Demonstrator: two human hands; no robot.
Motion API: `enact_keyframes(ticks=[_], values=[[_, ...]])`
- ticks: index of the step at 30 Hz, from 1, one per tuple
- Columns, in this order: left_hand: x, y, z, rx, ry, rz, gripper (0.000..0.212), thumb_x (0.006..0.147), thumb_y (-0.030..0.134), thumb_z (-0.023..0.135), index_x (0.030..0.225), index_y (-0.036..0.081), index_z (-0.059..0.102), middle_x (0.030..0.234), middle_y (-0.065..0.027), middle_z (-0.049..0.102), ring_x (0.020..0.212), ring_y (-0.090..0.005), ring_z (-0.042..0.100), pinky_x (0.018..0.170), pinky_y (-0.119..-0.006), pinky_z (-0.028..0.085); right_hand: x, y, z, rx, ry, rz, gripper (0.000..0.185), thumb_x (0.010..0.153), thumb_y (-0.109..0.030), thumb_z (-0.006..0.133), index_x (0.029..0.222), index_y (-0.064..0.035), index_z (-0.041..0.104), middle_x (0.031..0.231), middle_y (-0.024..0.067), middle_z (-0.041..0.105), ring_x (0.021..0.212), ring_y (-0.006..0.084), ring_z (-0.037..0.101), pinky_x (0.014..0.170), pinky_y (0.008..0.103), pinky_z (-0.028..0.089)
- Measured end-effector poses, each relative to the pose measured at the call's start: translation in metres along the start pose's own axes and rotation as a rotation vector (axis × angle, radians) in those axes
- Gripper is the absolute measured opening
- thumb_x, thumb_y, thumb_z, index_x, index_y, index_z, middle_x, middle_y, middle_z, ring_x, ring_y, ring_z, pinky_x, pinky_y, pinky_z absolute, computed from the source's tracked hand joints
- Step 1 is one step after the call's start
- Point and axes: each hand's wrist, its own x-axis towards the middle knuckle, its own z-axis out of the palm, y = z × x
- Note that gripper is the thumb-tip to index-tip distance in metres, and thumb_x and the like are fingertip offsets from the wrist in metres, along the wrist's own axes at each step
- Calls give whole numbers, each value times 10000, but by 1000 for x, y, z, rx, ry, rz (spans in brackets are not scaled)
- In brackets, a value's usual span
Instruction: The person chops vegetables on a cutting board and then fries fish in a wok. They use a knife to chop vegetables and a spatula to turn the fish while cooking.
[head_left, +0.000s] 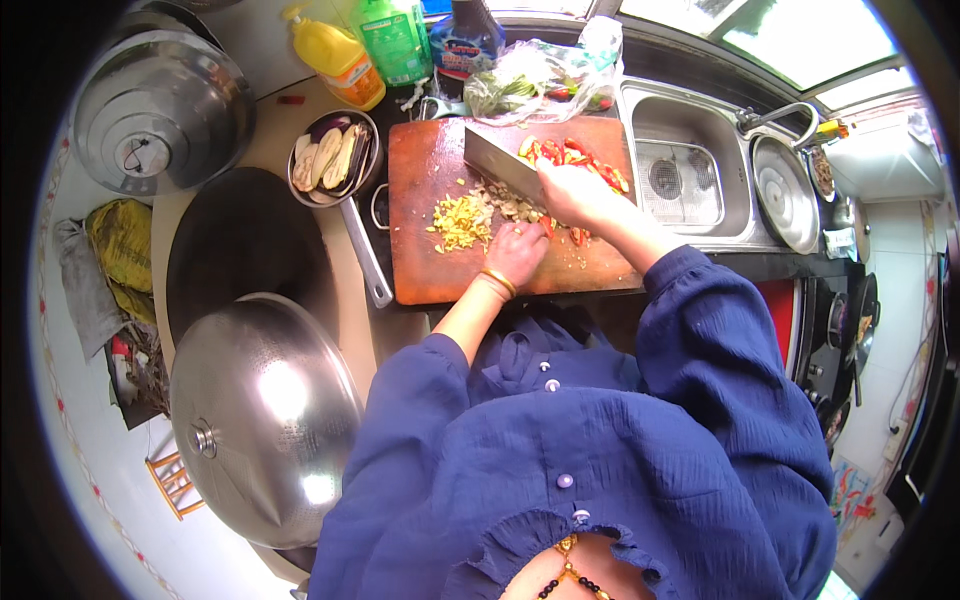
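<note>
A wooden cutting board (424, 274) lies before me. My right hand (574, 191) grips a cleaver (499, 166), its broad blade slanting over the sliced garlic (514, 201). With curled fingers, my left hand (519, 251) rests on the board at the near edge of the garlic. A red pepper piece (547, 225) shows by its fingertips; whether they hold it is unclear. Finely chopped yellow bits, perhaps ginger (461, 221), are heaped left of the garlic. Beyond the blade sits a pile of cut red peppers (574, 154).
Left of the board stands a saucepan (364, 251) with eggplant slices (330, 161). Behind are a bag of vegetables (525, 79) and several bottles (337, 60). A steel sink (739, 195) adjoins on the right. Large metal lids (262, 420) occupy the left side.
</note>
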Motion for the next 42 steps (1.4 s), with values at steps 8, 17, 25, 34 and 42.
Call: enact_keyframes(ticks=[8, 17, 25, 34, 42], values=[[8, -47, -23, 71, 146, -179, 54, 714, 107, 525, 751, 99, 564, 839, -65, 562, 811, -224, 559, 726, -354, 437, -3, -9, -10, -16, -64, 26, 196, 814, -103, 429, 961, 9, 491, 840, 224, 617, 803, 365, 612, 681, 463, 477], [0, -49, -25, 129, 165, -225, 35, 720, 137, 559, 742, 111, 567, 811, -54, 575, 797, -229, 562, 727, -367, 410, 6, -22, -2, 40, -43, 78, 207, 817, -134, 413, 944, 5, 499, 855, 245, 612, 796, 365, 617, 691, 456, 483], [-4, -36, -40, 2, 190, -335, 52, 744, 125, 593, 794, 109, 588, 841, -54, 580, 831, -243, 561, 744, -362, 397, 4, -25, 10, 92, -74, 93, 216, 793, -106, 439, 969, -10, 518, 870, 236, 615, 820, 366, 609, 696, 456, 476], [-27, -27, -61, -172, 347, -537, 157, 715, 58, 625, 864, 65, 575, 836, -97, 565, 802, -276, 558, 730, -362, 444, -6, -9, 13, 97, 72, 120, 201, 807, -120, 423, 933, 15, 500, 820, 228, 611, 774, 374, 606, 676, 467, 466], [-42, -53, -90, -260, 449, -581, 157, 774, 2, 527, 923, 11, 574, 871, -111, 567, 776, -244, 568, 702, -338, 459, -17, -61, 27, 127, 243, 6, 176, 785, -158, 486, 907, -67, 574, 806, 171, 619, 721, 320, 614, 620, 438, 485]])
